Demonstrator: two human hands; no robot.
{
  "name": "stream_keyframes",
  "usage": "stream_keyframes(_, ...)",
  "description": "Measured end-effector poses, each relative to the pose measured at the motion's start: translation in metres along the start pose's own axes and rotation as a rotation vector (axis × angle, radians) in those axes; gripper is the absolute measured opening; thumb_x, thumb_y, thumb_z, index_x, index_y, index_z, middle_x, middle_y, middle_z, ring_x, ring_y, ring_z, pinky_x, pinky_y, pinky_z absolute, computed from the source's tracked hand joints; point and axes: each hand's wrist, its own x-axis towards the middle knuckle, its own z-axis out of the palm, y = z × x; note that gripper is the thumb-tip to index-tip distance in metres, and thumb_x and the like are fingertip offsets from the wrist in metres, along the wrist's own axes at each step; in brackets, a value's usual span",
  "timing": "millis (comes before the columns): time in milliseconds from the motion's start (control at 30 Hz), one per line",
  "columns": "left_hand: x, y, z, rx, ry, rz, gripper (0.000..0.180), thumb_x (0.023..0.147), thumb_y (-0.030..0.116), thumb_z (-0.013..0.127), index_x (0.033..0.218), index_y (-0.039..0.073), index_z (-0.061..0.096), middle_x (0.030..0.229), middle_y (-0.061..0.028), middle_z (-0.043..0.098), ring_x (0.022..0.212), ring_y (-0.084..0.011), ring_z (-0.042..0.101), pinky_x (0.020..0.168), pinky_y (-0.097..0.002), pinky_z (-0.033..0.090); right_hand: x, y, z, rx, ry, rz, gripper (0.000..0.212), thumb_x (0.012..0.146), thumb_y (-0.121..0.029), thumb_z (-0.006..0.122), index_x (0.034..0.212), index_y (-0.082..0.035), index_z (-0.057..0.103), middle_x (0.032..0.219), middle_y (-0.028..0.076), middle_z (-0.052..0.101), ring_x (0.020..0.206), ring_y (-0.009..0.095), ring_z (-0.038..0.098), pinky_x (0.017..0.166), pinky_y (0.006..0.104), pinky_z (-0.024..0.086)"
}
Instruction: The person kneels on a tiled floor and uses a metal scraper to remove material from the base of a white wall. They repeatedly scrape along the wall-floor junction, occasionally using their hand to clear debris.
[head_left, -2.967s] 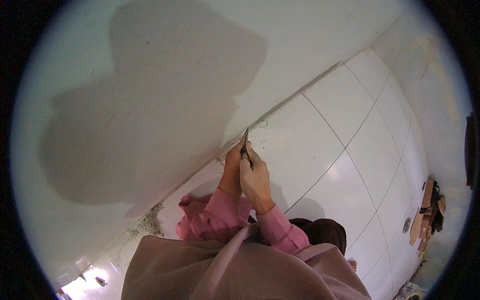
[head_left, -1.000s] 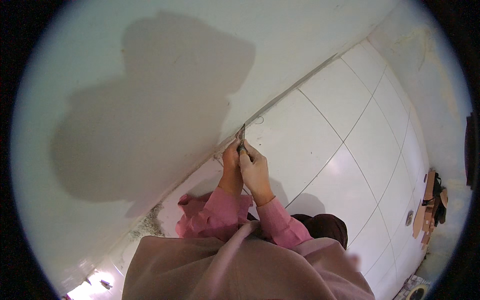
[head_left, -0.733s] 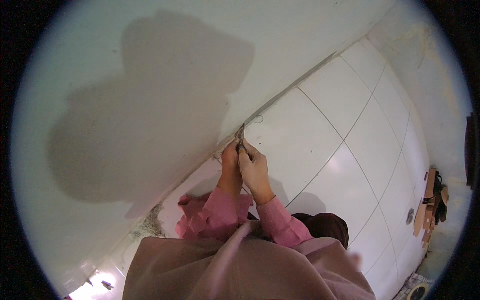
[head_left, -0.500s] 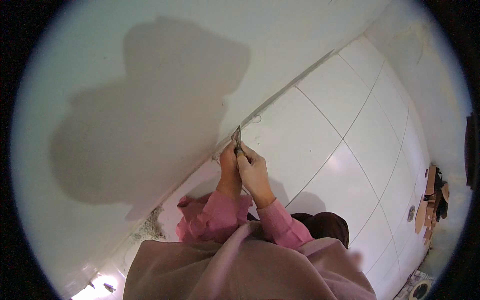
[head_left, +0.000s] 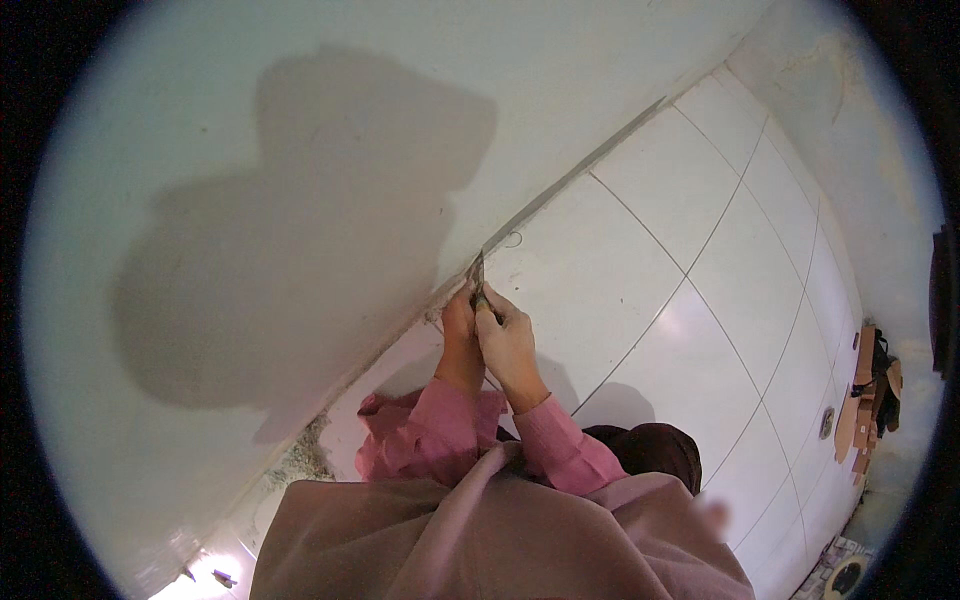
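Both my hands meet low against the foot of the white wall, where it joins the tiled floor. My right hand (head_left: 510, 340) is closed around the handle of what looks like a small trowel (head_left: 476, 270), its metal blade tapering to a point. Close against it, my left hand (head_left: 459, 325) grips the same tool near the base of the blade; its fingers are partly hidden. The blade tip lies at the near end of a dark grey strip (head_left: 575, 173) running along the wall's base.
White floor tiles (head_left: 640, 240) with dark joints spread to the right. A thin curled bit (head_left: 515, 240) lies by the strip. Crumbly dirt (head_left: 305, 455) marks the wall's foot at lower left. Brown cardboard pieces (head_left: 862, 410) sit far right, near a floor drain (head_left: 827, 423). A bright light (head_left: 205, 575) glows lower left.
My hands and the trowel stay at almost the same spot, with the blade turned slightly. The view and the shadow on the wall have shifted a little.
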Motion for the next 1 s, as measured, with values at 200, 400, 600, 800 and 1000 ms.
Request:
stream_keyframes(200,0.003,-0.011,0.000,-0.309,0.009,-0.214,0.023,0.095,0.025,0.047,0.081,0.009,0.056,0.077,0.0005,0.052,0.071,-0.0103,0.048,0.062,-0.0276,0.041,0.006,0.013,0.002,0.065,-0.053,0.071,0.041,0.089,-0.012,0.048,0.126,0.005,0.054,0.089,0.006,0.063,0.079,0.011,0.053,0.072,0.0241,0.045)
stream_keyframes(400,0.002,-0.018,-0.002,-0.132,0.043,-0.177,0.023,0.093,0.025,0.051,0.080,0.008,0.058,0.073,0.0004,0.052,0.066,-0.0121,0.049,0.059,-0.0287,0.041,0.005,0.024,0.003,-0.014,0.006,-0.076,0.041,0.088,-0.011,0.048,0.126,0.004,0.054,0.087,0.003,0.061,0.076,0.008,0.050,0.068,0.0223,0.043)
stream_keyframes(600,0.013,-0.034,-0.003,-0.338,0.005,-0.201,0.025,0.093,0.024,0.051,0.078,0.006,0.059,0.075,-0.0004,0.053,0.068,-0.0120,0.049,0.060,-0.0288,0.040,0.008,0.024,0.002,0.096,-0.018,0.040,0.044,0.087,-0.012,0.049,0.127,0.004,0.053,0.085,0.001,0.058,0.072,0.007,0.047,0.064,0.0214,0.041)
stream_keyframes(800,0.020,-0.043,-0.010,-0.102,0.025,-0.184,0.019,0.092,0.020,0.053,0.083,0.005,0.060,0.076,0.0003,0.053,0.070,-0.0132,0.051,0.061,-0.0296,0.042,0.003,0.016,0.001,0.107,-0.030,-0.012,0.044,0.086,-0.012,0.049,0.127,0.003,0.055,0.079,-0.001,0.055,0.068,0.007,0.045,0.060,0.0219,0.040)
stream_keyframes(1000,0.020,-0.044,-0.007,-0.314,0.081,-0.355,0.016,0.092,0.019,0.052,0.092,0.006,0.060,0.077,0.0007,0.053,0.069,-0.0138,0.051,0.061,-0.0294,0.043,0.008,0.020,0.002,0.057,-0.013,0.004,0.043,0.087,-0.012,0.048,0.126,0.002,0.056,0.072,-0.002,0.053,0.065,0.006,0.044,0.058,0.0222,0.039)
